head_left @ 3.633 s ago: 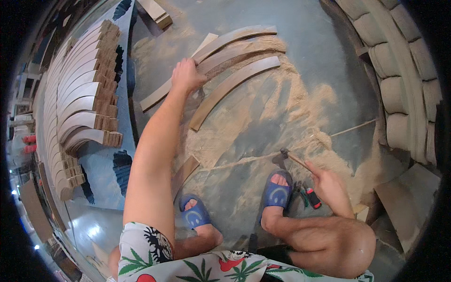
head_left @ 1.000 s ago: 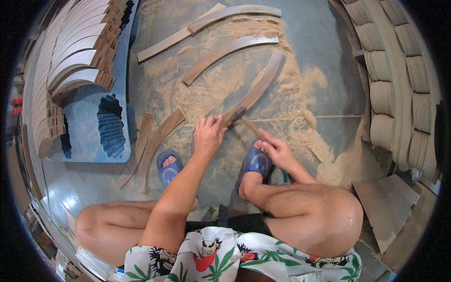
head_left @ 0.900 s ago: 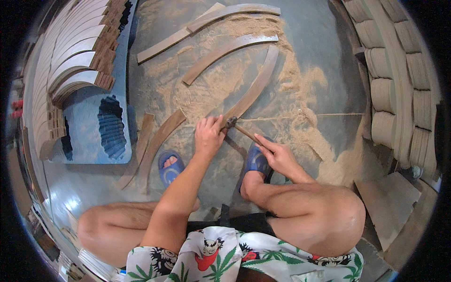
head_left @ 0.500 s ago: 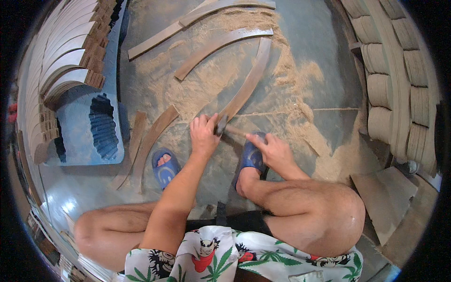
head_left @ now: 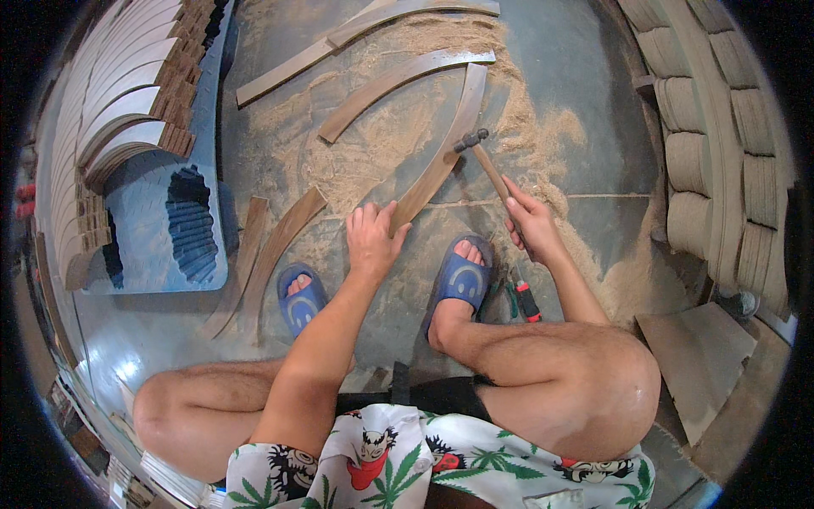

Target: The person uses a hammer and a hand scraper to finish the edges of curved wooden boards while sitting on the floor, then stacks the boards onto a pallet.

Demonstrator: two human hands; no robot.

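A hammer (head_left: 494,174) with a wooden handle and dark metal head is gripped in my right hand (head_left: 536,222). Its head overlaps the middle of a long curved wooden strip (head_left: 441,161) in the view; whether they touch I cannot tell. My left hand (head_left: 371,242) has its fingers and thumb around the strip's near end, which it partly hides. Between my right foot and right forearm lies a screwdriver (head_left: 527,301) with a red and black handle. Beside it is a green-handled tool (head_left: 511,297), mostly hidden.
More curved strips (head_left: 280,246) lie left of my left hand, and others (head_left: 373,93) farther away. Sawdust (head_left: 551,144) covers parts of the floor. A blue pallet (head_left: 148,229) bears stacked curved pieces at left. Stacked boards (head_left: 682,161) line the right. My sandalled feet (head_left: 465,276) flank the work.
The hammer has swung up and away from my left hand, and my right hand has moved right and farther off. The screwdriver has come into sight. My left hand stays at the strip's near end.
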